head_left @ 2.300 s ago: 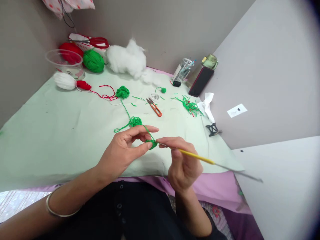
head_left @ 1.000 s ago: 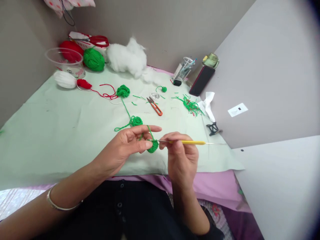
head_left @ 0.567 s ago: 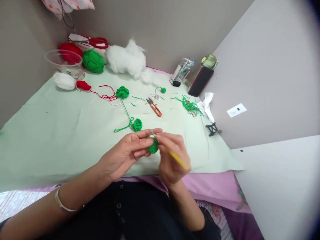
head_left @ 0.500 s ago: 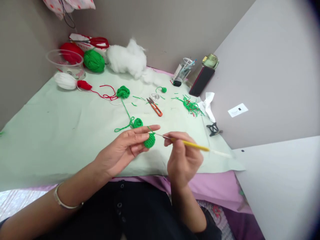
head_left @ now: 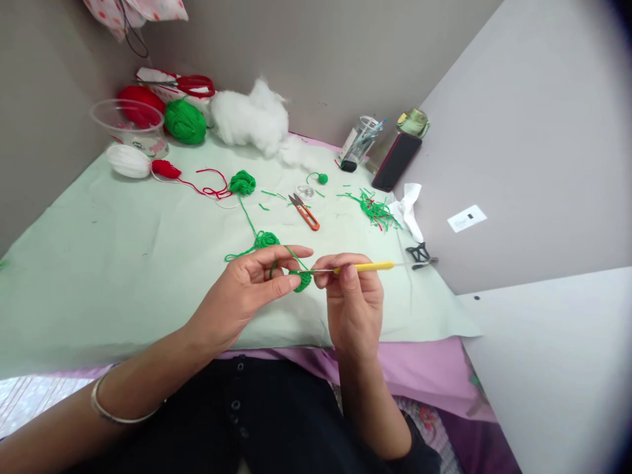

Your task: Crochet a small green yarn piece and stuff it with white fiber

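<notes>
My left hand (head_left: 251, 283) pinches a small green crochet piece (head_left: 301, 281) between thumb and fingers, with the index finger stretched out above it. Green yarn (head_left: 296, 255) runs over that finger down to the piece. In my right hand (head_left: 356, 296) is a crochet hook (head_left: 370, 267) with a yellow handle, held like a pencil. Its thin metal shaft reaches left to the top edge of the crochet piece; the very tip is hard to make out. Just beyond my left hand lies a loose coil of green yarn (head_left: 266, 239), strung to a small green ball (head_left: 243, 182).
Orange thread snips (head_left: 305, 212) lie mid-table near a tiny green ball (head_left: 322, 178). Green yarn scraps (head_left: 375, 209) sit at right, before a phone (head_left: 397, 161). White stuffing (head_left: 251, 118), a green skein (head_left: 185, 122) and a plastic tub (head_left: 129, 125) stand along the back.
My right hand has turned and shifted slightly left, and the hook is now nearly level. The crochet piece has tilted in my left hand, and the yarn stretches from index finger to hook.
</notes>
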`<state>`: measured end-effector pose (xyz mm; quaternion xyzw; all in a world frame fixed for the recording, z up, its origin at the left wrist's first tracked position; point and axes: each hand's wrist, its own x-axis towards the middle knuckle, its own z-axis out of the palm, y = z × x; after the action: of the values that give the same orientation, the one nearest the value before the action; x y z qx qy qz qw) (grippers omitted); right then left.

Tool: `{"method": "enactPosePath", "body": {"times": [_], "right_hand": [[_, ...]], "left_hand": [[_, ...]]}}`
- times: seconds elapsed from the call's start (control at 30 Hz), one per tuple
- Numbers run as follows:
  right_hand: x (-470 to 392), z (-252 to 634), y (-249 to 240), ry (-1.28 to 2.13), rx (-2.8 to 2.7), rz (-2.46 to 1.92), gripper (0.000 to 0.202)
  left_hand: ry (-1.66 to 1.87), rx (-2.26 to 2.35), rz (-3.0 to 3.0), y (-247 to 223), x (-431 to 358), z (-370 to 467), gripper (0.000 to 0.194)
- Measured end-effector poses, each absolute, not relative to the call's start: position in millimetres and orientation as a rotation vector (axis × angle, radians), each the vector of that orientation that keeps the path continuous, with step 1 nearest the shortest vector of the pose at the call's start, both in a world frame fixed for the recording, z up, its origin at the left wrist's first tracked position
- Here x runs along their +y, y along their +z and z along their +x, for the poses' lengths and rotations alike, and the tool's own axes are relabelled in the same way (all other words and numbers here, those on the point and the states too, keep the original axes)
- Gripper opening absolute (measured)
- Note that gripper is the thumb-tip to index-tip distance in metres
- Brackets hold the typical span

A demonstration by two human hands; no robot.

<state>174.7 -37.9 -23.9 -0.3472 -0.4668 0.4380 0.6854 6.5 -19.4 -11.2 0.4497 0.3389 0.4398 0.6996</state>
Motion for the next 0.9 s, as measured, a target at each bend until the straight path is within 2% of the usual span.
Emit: {"method": "enactPosePath", "body": {"times": [0.2, 0.4, 0.6, 0.7, 0.8, 0.9], "right_hand": [[-44, 178, -20, 0.827, -1.217, -0.850, 0.018], [-54, 179, -23, 0.200, -1.664, -0.873, 0.024], [-53, 173, -41, -0.265, -1.779, -0.938, 0.037], [-52, 170, -39, -0.209, -1.716, -0.953, 0.036], [-52, 169, -29, -0.008, -1.633, -0.936, 0.028], [-53, 170, -26, 0.042, -1.617, -0.966, 0.028]], "left_hand": [[0.980, 0.806, 1.080, -9, -20, 5, 0.028], [1.043, 0.994, 1.238, -2, -21, 8, 0.029], [0.953, 0.854, 1.063, -8, -21, 11, 0.044], [0.963, 0.856, 1.045, -7, -23, 12, 0.048], [1.008, 0.867, 1.072, -4, -24, 12, 0.044], [1.027, 0.832, 1.020, -2, -24, 11, 0.039]]}}
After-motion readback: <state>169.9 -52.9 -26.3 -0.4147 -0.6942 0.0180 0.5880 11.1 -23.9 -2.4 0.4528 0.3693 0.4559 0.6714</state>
